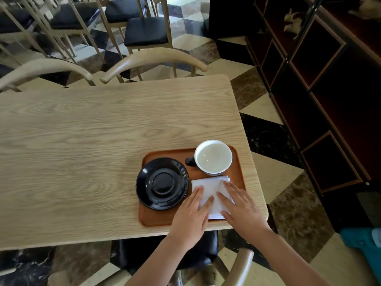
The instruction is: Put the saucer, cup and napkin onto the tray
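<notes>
Head view looks down on a wooden bench (82,141) with an orange-brown tray (156,219) near its 4 o'clock corner. All three task things already lie on the tray: the black saucer (162,183) at its 9 o'clock side, overhanging the rim a little; the white-lined cup (213,156) upright at 1 o'clock, handle turned toward 9 o'clock; the folded white napkin (208,186) at 5 o'clock, just beside the saucer. Both hands rest flat on the napkin, likely squaring it so it stays inside the rim. The left hand (191,215) and right hand (243,209) come in from 6 o'clock, palms down, fingers (233,187) stretched and slightly spread, pressing rather than gripping anything.
</notes>
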